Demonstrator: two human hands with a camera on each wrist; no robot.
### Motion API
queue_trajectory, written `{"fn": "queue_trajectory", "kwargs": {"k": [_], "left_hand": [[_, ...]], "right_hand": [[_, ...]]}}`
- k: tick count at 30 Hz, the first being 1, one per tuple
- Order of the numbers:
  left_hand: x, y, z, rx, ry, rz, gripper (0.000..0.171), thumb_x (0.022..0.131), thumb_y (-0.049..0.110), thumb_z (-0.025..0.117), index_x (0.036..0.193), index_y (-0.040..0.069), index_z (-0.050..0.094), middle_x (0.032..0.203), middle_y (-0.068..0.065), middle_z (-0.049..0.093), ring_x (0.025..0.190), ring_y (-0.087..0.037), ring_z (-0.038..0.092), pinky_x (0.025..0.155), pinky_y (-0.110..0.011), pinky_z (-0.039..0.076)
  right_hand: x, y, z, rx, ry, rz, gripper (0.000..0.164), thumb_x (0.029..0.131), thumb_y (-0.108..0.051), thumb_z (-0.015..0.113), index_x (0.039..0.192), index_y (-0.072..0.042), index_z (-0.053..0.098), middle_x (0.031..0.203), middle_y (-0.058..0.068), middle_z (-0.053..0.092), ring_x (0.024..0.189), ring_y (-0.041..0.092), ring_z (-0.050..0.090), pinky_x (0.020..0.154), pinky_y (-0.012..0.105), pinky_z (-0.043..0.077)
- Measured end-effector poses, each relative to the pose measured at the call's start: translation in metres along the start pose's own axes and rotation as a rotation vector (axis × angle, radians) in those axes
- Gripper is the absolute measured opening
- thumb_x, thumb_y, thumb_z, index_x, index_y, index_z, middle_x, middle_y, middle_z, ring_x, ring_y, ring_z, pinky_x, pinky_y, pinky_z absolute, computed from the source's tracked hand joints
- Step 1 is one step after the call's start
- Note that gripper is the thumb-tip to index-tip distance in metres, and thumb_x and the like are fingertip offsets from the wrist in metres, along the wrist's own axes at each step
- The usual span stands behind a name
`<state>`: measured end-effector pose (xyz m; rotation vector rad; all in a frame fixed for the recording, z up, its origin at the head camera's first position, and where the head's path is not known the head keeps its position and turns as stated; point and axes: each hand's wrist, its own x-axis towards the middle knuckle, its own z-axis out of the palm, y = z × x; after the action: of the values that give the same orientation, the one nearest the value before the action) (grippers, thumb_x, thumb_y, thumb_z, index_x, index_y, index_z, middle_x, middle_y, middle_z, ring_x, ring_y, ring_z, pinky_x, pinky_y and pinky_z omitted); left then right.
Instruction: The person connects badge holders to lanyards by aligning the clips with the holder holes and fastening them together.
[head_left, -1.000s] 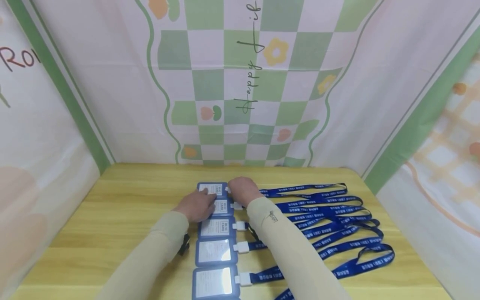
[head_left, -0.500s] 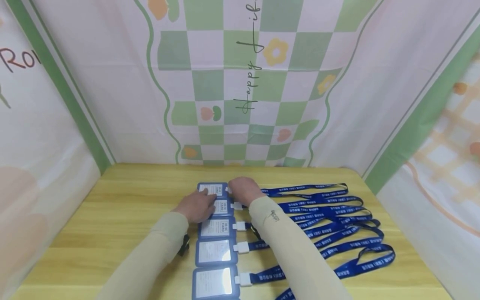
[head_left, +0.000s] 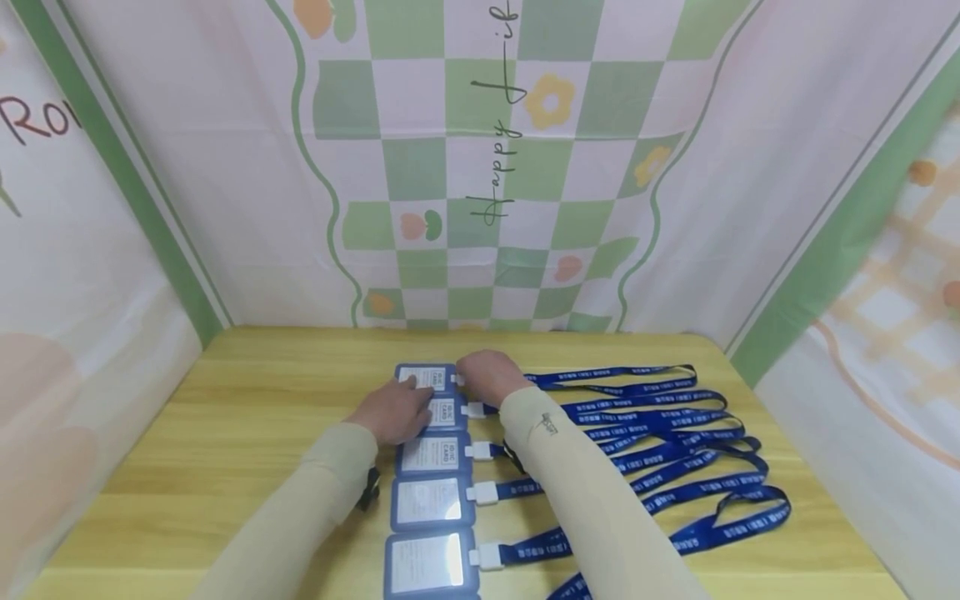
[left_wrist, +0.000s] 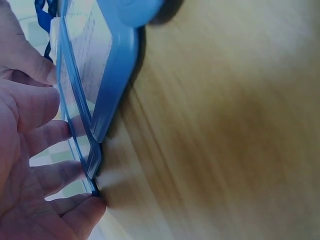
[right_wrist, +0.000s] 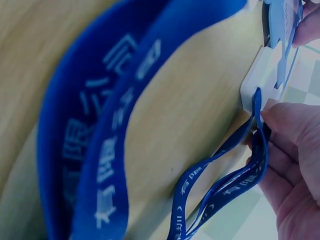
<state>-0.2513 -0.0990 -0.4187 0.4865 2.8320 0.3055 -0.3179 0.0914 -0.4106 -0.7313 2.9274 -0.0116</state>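
Blue-framed ID card holders lie in a column on the table. My left hand (head_left: 392,412) rests with its fingers extended over the two farthest, and touches the farthest card holder (head_left: 424,376). In the left wrist view the fingertips of my left hand (left_wrist: 37,175) lie along that holder's edge and face. Beside its white clip, my right hand (head_left: 491,377) pinches the blue lanyard (right_wrist: 259,145) between thumb and fingers. The white clip (right_wrist: 255,82) shows just past the thumb of my right hand (right_wrist: 297,155). In the head view the back of that hand hides its fingertips.
More card holders (head_left: 429,502) continue toward the front edge, their white clips (head_left: 483,492) pointing right. Blue lanyards (head_left: 712,487) with white print run in overlapping loops across the right of the wooden table (head_left: 225,433). A checked curtain (head_left: 480,167) hangs behind.
My right wrist and sleeve have shifted slightly to the right, with the fingers still by the farthest clip. My left hand and the card holders have stayed in place.
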Motion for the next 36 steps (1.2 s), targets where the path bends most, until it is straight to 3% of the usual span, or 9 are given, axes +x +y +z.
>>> {"fn": "queue_trajectory", "kwargs": {"k": [10, 24, 36], "left_hand": [[-0.004, 0.0, 0.0, -0.002, 0.019, 0.014, 0.052, 0.107, 0.037, 0.053, 0.155, 0.016, 0.051, 0.164, -0.023, 0.039, 0.148, -0.047, 0.04, 0.122, -0.061, 0.037], [-0.007, -0.005, 0.004, 0.006, 0.088, 0.062, 0.051, 0.106, 0.033, 0.057, 0.152, 0.014, 0.054, 0.161, -0.025, 0.043, 0.145, -0.047, 0.045, 0.12, -0.062, 0.039], [-0.009, -0.005, 0.006, -0.042, 0.071, 0.035, 0.052, 0.107, 0.035, 0.056, 0.155, 0.017, 0.051, 0.163, -0.023, 0.039, 0.149, -0.044, 0.04, 0.123, -0.059, 0.035]], "right_hand": [[-0.002, 0.001, 0.004, 0.021, 0.001, 0.015, 0.013, 0.101, -0.015, 0.064, 0.108, -0.018, 0.075, 0.108, 0.003, 0.077, 0.1, 0.022, 0.072, 0.094, 0.039, 0.061], [-0.008, 0.001, 0.006, 0.023, 0.052, 0.013, 0.009, 0.102, -0.017, 0.064, 0.101, -0.017, 0.073, 0.098, 0.002, 0.076, 0.089, 0.019, 0.07, 0.084, 0.035, 0.062], [-0.01, 0.004, 0.01, 0.103, 0.031, 0.082, 0.015, 0.104, -0.02, 0.062, 0.11, -0.019, 0.075, 0.111, 0.0, 0.076, 0.1, 0.019, 0.07, 0.094, 0.038, 0.06]]}}
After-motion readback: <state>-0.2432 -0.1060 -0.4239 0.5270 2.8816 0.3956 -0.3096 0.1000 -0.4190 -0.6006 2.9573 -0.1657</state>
